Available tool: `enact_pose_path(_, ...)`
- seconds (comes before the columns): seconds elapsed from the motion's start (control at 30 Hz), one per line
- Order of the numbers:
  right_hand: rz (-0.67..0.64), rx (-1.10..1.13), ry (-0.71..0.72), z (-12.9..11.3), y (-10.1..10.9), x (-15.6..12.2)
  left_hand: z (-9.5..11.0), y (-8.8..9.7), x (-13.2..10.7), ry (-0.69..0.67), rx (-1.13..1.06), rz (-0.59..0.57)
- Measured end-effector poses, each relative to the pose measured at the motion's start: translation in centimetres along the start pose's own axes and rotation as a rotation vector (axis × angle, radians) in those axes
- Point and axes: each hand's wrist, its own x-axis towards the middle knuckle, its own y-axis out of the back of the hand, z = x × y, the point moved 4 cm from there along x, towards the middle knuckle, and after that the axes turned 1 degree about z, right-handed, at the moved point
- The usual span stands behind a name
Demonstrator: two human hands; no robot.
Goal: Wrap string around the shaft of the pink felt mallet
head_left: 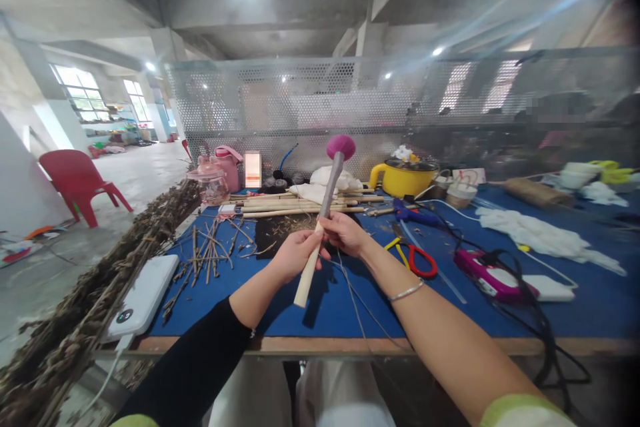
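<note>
Both hands grip a tilted stick (320, 227) above the blue table (350, 307).

The left hand (295, 255) wraps its pale lower part; the right hand (345, 232) pinches just above, fingertips hidden behind. A magenta ball (341, 146) tops it. A thin thread (356, 307) trails below, hard to follow. Scissors (417, 259) lie right of the grip, twigs (210, 253) left.

Almost no writing can be read here. On the white rectangular power bank (141, 301), which lies at the near left edge of the blue table, there is a small dark round display with faint light digits, but they are too small to read. The small upright card (253, 169) at the far side of the table, beside the pink plastic kettle (229, 166), is blurred, so no text on it is readable.
</note>
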Motion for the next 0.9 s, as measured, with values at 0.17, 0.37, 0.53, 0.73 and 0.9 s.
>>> enact_pose_path(0.17, -0.068, 0.067, -0.002, -0.1, -0.2, -0.1, 0.0, -0.5, -0.3, 0.001, -0.176, -0.056)
enact_pose_path(0.37, -0.089, 0.037, -0.037, -0.2, -0.5, -0.4, -0.2, -0.3, -0.5, 0.06, -0.241, -0.117)
enact_pose_path(0.53, -0.033, -0.096, -0.114, 1.2, -0.4, 0.1, -0.7, 0.4, 0.1, 0.06, 0.076, 0.024)
enact_pose_path(0.73, -0.111, -0.139, -0.173, 2.5, -0.8, 0.2, -1.5, 0.2, 0.3, 0.245, -0.12, 0.061)
enact_pose_path(0.9, -0.149, -0.109, -0.178, 2.2, -1.5, 0.0, -1.3, 0.9, 0.2, 0.327, -0.173, 0.131)
